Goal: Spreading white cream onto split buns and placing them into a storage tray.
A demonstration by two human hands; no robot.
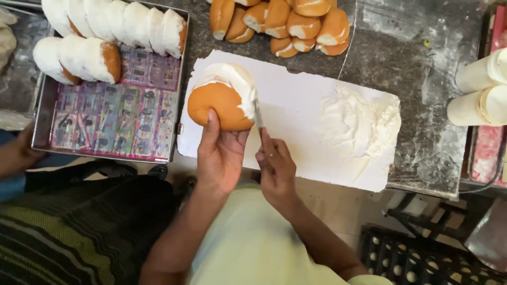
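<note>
My left hand point(219, 153) grips a round brown bun point(219, 105) over the near left part of a white board point(296, 105). White cream covers the bun's top and right side. My right hand point(274, 166) holds a thin knife point(258, 113) whose blade rests against the creamed edge of the bun. A large mound of white cream point(356, 121) lies on the right part of the board.
A metal tray point(47, 95) lined with printed paper stands at the left, with several cream-coated buns point(100, 58) in rows at its far end. Plain split buns point(280, 24) are heaped beyond the board. Two pale cylinders point(478, 89) lie at the right. Another person's hand point(18, 153) is at the tray's left edge.
</note>
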